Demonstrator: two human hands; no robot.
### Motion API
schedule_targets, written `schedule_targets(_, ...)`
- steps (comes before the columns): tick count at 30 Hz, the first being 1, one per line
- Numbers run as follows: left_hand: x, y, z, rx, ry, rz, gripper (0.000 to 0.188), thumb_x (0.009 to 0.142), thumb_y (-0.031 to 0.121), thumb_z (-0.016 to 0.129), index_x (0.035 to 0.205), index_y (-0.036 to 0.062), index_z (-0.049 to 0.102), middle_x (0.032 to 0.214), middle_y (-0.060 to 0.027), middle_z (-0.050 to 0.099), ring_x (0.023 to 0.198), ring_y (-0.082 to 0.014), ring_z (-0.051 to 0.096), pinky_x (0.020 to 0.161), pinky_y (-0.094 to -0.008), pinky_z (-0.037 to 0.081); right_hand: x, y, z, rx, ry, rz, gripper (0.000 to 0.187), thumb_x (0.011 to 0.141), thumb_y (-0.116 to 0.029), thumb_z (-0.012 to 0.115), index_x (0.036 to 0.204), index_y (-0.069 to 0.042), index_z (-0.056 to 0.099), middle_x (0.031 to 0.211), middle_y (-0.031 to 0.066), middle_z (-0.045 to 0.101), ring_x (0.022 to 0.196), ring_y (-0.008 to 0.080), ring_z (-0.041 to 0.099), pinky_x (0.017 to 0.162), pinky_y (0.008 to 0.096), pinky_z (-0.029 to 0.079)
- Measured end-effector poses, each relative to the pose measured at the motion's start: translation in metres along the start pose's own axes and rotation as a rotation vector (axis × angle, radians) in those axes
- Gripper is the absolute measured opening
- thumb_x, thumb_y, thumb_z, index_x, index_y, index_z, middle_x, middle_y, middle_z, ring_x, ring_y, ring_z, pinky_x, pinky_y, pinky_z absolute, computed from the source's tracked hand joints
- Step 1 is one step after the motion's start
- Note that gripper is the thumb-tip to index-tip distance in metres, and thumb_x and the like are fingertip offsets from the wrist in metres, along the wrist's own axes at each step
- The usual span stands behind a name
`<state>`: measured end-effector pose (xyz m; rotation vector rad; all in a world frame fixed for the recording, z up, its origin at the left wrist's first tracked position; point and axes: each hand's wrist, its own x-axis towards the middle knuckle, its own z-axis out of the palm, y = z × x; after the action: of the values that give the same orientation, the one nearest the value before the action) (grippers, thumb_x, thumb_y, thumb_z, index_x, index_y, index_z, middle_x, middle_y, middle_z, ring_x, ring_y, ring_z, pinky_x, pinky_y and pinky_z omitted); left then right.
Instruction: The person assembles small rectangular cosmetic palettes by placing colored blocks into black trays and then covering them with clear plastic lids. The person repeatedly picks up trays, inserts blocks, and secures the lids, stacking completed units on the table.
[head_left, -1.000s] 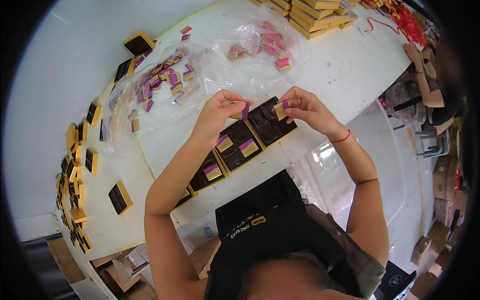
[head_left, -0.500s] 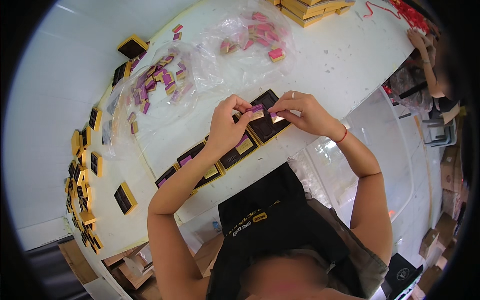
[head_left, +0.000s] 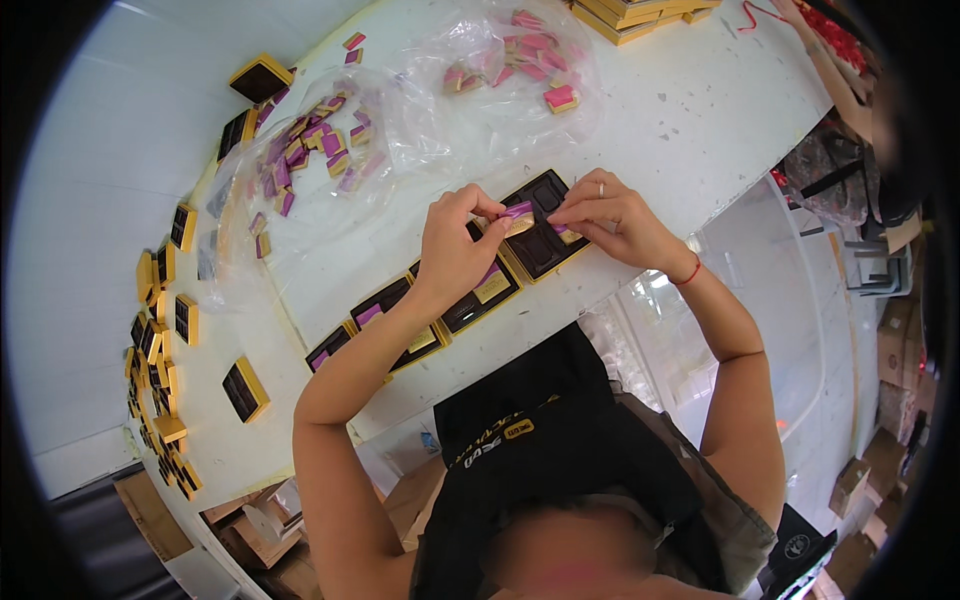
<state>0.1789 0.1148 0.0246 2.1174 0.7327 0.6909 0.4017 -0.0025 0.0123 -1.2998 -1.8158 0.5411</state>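
Observation:
My left hand (head_left: 456, 238) pinches a small purple-and-gold wrapped block (head_left: 519, 217) between thumb and fingertips. It is just above the gold-edged box (head_left: 541, 255) with a dark compartment tray. In my right hand (head_left: 622, 222) a second purple-and-gold block (head_left: 568, 234) is gripped at the box's right side, partly hidden by the fingers. Whether either block touches the tray I cannot tell. To the left, joined in a row, are an adjacent box (head_left: 470, 312) and more like it, with purple and gold blocks in some compartments; my left forearm covers part of them.
Beyond my hands lie a clear plastic bag of purple blocks (head_left: 330, 142) and another of pink blocks (head_left: 562, 98). Gold boxes (head_left: 645, 12) are stacked at the back. Many small boxes (head_left: 186, 318) line the table's left side. Another person's arm (head_left: 835, 75) reaches in at far right.
Both hands stay over the same box with their blocks; the right hand has shifted slightly. The view has moved a little, and the other person's arm at far right has moved.

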Motion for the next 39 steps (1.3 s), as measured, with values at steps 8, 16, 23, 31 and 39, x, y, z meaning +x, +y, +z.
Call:
schedule_targets(8,0.01,-0.015,-0.004,-0.279,-0.034,-0.216,0.009,0.085,0.006,0.069,0.091,0.0012,0.063,0.086,-0.005,0.067,0.082,-0.0134,0.062,0.079,-0.0293,0.049,-0.012,0.003,0.021,0.207,0.167,0.113,0.02,0.087,0.008,0.063,0.101,-0.003,0.072,0.099,0.0061,0.066,0.1,0.0211,0.055,0.087,0.0324,0.046)
schedule_targets(16,0.035,0.001,-0.022,-0.093,-0.483,-0.308,0.013,0.091,0.005,0.061,0.103,0.001,0.064,0.086,-0.006,0.066,0.075,-0.0126,0.061,0.072,-0.0287,0.049,0.026,0.007,0.003,0.07,-0.02,-0.006,0.021,0.085,0.005,0.065,0.101,-0.006,0.072,0.096,0.0088,0.066,0.093,0.0246,0.061,0.079,0.0339,0.051)
schedule_targets(23,0.031,-0.017,-0.026,-0.282,-0.422,-0.34,0.012,0.092,0.006,0.062,0.103,0.0014,0.063,0.087,-0.0033,0.066,0.073,-0.0093,0.058,0.069,-0.0269,0.048,0.01,-0.034,0.014,0.074,0.47,0.292,0.02,0.085,0.003,0.066,0.102,-0.007,0.072,0.086,0.0067,0.066,0.083,0.0179,0.062,0.064,0.0287,0.05)
schedule_targets(31,0.031,-0.003,-0.022,-0.103,-0.377,-0.195,0.011,0.09,0.005,0.063,0.101,0.0024,0.064,0.089,-0.0052,0.067,0.074,-0.0132,0.06,0.07,-0.0289,0.05,0.0,-0.03,0.037,0.129,0.659,0.411,0.021,0.085,0.001,0.067,0.105,-0.005,0.071,0.094,0.0073,0.065,0.081,0.014,0.064,0.059,0.0239,0.05)
schedule_targets(39,0.008,0.006,-0.015,0.331,-0.268,0.072,0.02,0.083,0.013,0.071,0.101,0.0047,0.065,0.114,-0.0096,0.062,0.094,-0.023,0.062,0.077,-0.0344,0.051,-0.001,-0.017,0.061,-0.3,0.642,0.231,0.018,0.08,0.0,0.071,0.097,-0.007,0.073,0.097,0.0083,0.065,0.09,0.0275,0.064,0.07,0.0346,0.053)
